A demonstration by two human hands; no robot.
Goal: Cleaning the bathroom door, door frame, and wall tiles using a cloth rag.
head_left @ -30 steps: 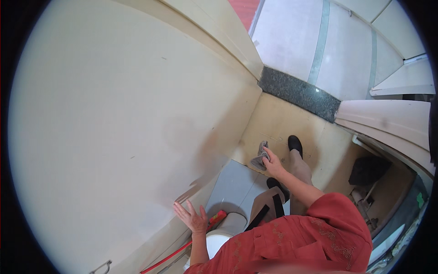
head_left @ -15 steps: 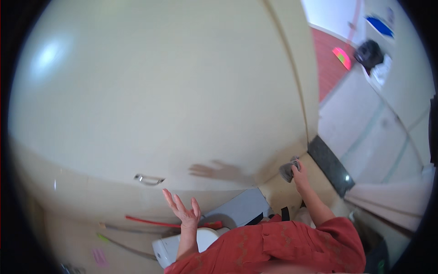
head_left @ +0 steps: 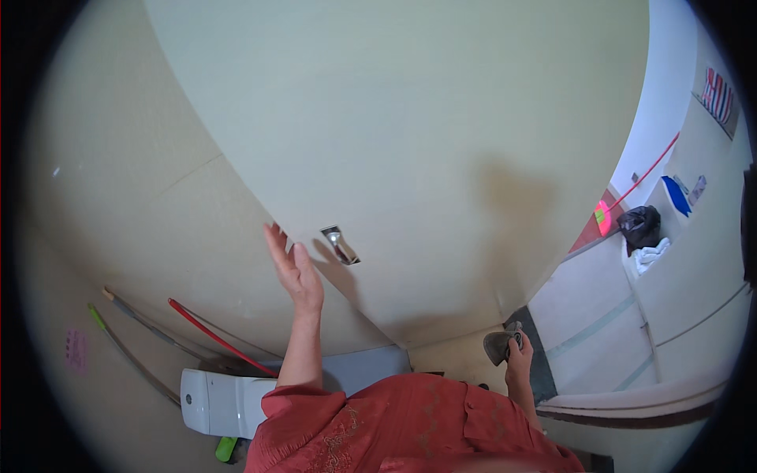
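My left hand (head_left: 298, 274) is raised beside the free edge of a pale cream door (head_left: 441, 142), its fingers stretched upward and its thumb apart. Nothing shows in its palm; whether the fingertips touch the door's edge I cannot tell. Just right of the hand, a shiny metal door handle (head_left: 341, 246) is fixed to the door. Low on the right, my right hand (head_left: 520, 355) is closed round a dark grey, crumpled, cloth-like thing (head_left: 498, 345), which bulges out on its left side. The held part is hidden by the fingers.
At the lower left are a white toilet (head_left: 221, 402), a red stick (head_left: 217, 331) and a green-tipped stick (head_left: 130, 355) leaning on the wall. Through the doorway at right stand a black bag (head_left: 640, 227), white cloth (head_left: 651, 255) and a pink broom head (head_left: 603, 218).
My view has turned, so the door's free edge now shows at left. My left hand has risen from below the handle to beside that edge. The right hand keeps its grey thing.
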